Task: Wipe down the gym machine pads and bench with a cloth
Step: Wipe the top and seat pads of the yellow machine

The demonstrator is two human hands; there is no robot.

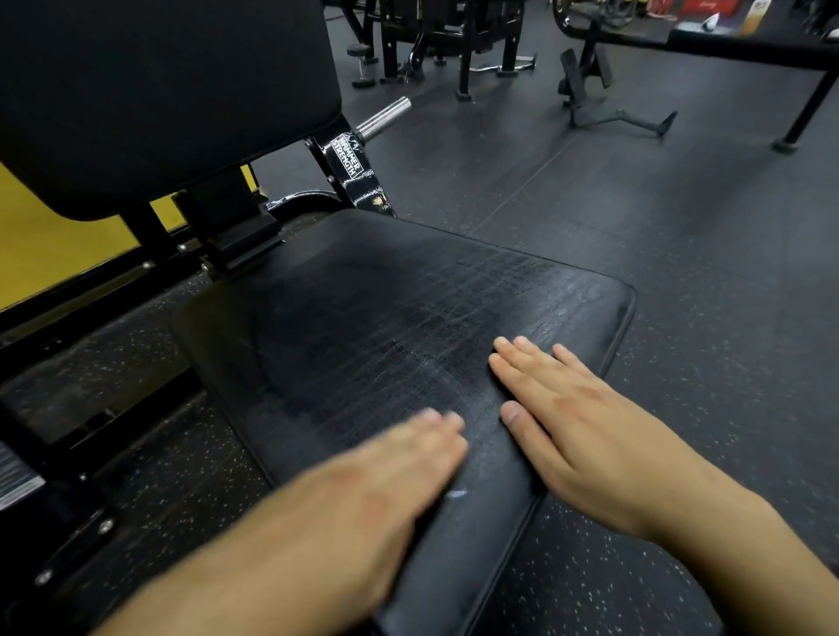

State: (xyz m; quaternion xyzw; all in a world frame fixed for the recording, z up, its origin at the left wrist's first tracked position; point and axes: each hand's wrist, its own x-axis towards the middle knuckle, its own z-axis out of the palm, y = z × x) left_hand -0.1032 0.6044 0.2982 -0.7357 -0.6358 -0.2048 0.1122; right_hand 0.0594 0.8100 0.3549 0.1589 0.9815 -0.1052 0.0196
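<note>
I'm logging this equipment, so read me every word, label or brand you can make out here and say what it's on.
"HAMMER STRENGTH": white label on the black frame post behind the seat pad.
Orange-labelled bottle at top right: print too small and blurred to read.
Red items at the top edge: lettering unreadable.

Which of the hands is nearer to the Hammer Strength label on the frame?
Right. The right hand lies flat on the seat pad, fingertips farther up toward the label. The left hand lies flat nearer the pad's front edge.
</note>
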